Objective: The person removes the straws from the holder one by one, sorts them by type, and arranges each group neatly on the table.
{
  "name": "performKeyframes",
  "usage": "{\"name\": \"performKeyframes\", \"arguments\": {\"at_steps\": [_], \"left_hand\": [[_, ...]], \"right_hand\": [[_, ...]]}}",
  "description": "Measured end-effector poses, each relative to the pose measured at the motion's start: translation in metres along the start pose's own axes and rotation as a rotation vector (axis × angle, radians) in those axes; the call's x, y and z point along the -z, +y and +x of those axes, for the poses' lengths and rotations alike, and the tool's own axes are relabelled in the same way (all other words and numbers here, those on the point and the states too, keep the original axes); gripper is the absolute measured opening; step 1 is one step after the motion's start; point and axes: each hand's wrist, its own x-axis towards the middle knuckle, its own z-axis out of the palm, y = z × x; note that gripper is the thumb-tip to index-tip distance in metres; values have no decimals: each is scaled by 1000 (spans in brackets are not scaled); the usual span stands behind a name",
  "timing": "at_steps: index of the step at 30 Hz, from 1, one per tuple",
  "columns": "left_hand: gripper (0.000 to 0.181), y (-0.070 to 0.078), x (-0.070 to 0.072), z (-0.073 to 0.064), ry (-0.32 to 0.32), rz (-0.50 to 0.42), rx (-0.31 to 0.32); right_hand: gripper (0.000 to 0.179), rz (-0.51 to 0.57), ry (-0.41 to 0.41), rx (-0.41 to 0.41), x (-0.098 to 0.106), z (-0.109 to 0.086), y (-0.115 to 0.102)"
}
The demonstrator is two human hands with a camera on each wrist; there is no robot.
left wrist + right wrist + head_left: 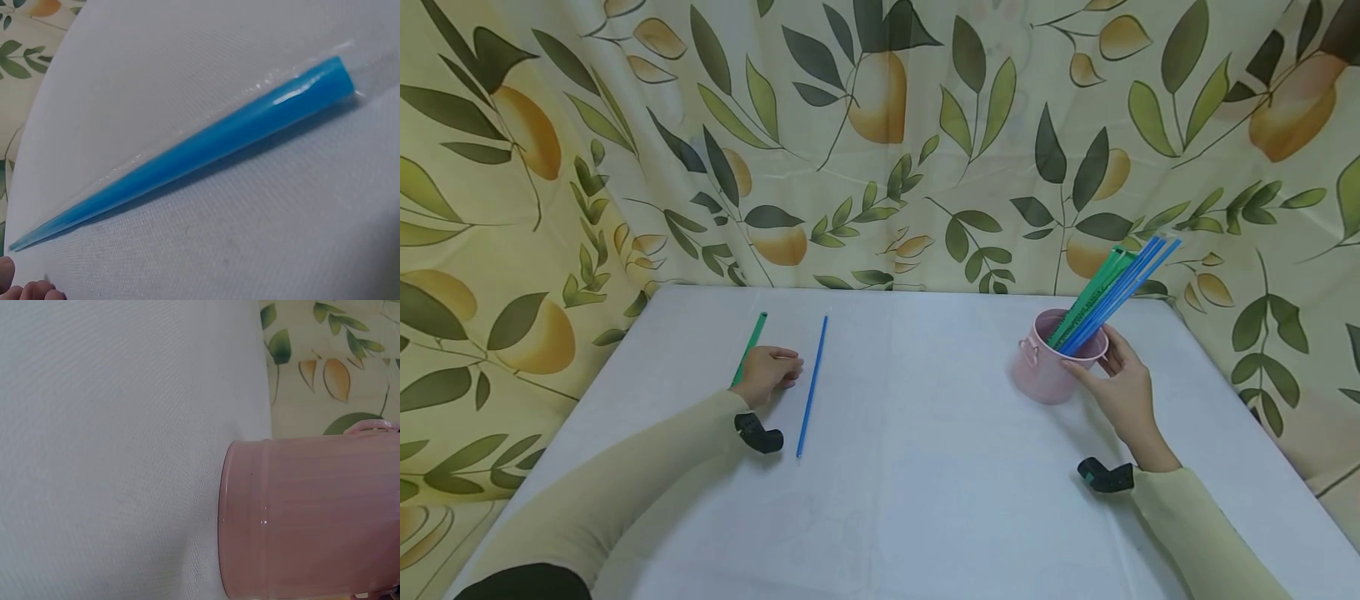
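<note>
A small pink bucket (1047, 372) stands at the right of the table, with several green straws (1092, 293) and blue straws (1126, 287) leaning out of it. My right hand (1126, 400) grips the bucket near its rim, thumb on the near side and fingers round the right. At the left, my left hand (767, 377) is over the table with loosely bent fingers, holding nothing, between a green straw (756, 337) and a blue straw (812, 387). My left forearm and hand hide the green straw's lower part. In the left wrist view, the blue straw (212, 150) lies in a clear wrapper.
The table (917, 467) has a white cloth. Behind it and to the left hangs a curtain (865, 208) printed with leaves and fruit. A black wrist camera (758, 433) sits at my left cuff, another black camera (1105, 475) at the right cuff.
</note>
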Motion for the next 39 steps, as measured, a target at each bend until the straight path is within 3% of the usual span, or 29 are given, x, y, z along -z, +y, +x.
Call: {"name": "performKeyframes", "arguments": {"at_steps": [10, 12, 18, 22, 30, 39], "left_hand": [[36, -4, 7, 8, -36, 4, -35], [38, -3, 9, 10, -73, -19, -68], [46, 0, 18, 16, -252, -136, -195], [47, 6, 21, 18, -341, -151, -301], [42, 34, 14, 23, -418, -160, -426], [39, 89, -16, 20, -454, -168, -522]], "right_hand": [[81, 4, -14, 2, 0, 4, 10], [80, -1, -9, 4, -1, 4, 10], [81, 24, -40, -41, 7, -6, -23], [80, 27, -44, -35, 8, -7, -26], [80, 24, -21, -10, 4, -3, -9], [80, 48, -26, -24, 7, -7, -23]]}}
